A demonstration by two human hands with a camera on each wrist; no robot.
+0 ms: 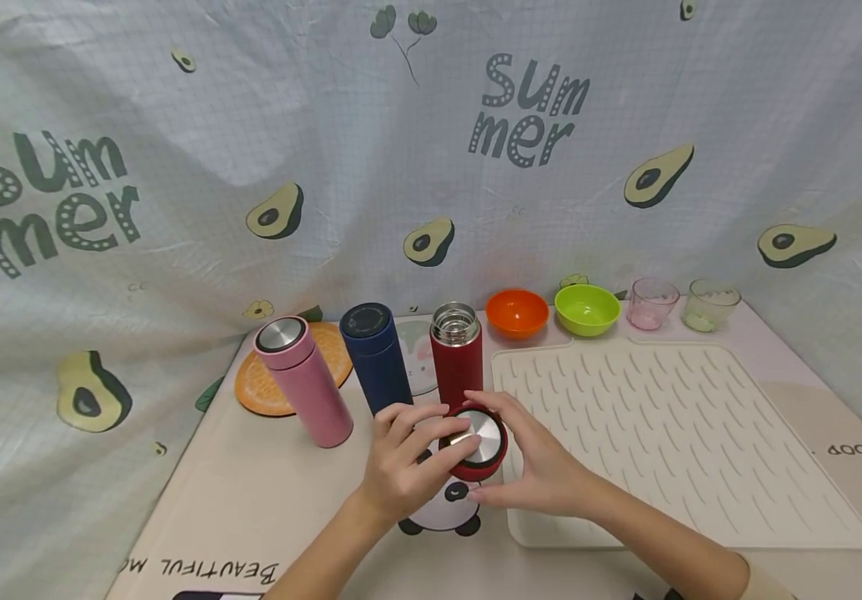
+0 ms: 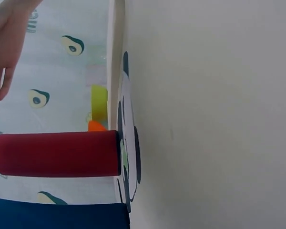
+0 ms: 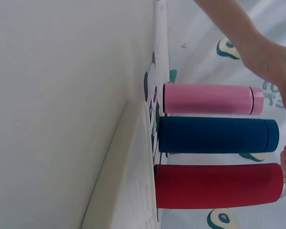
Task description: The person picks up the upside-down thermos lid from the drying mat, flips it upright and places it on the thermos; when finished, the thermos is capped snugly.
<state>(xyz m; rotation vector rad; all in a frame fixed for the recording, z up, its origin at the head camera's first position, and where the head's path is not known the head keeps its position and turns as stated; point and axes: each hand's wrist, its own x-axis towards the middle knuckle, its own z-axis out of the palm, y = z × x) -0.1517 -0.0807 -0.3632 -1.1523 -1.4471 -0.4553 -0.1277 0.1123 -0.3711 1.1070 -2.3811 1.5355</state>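
Observation:
My right hand holds a red lid with a silver top, its thumb and forefinger curved round the lid's edge. From the other side, my left hand reaches over it with extended fingers touching the silver top. Just behind the hands stands a red vacuum flask, upright and uncapped, its steel mouth showing. In the left wrist view this flask appears sideways, with my right hand beyond it. The right wrist view shows part of my left hand by the lid's dark edge.
Left of the red flask stand a capped blue flask and a capped pink flask. An off-white drying mat lies to the right. Behind it are an orange bowl, a green bowl and two glasses.

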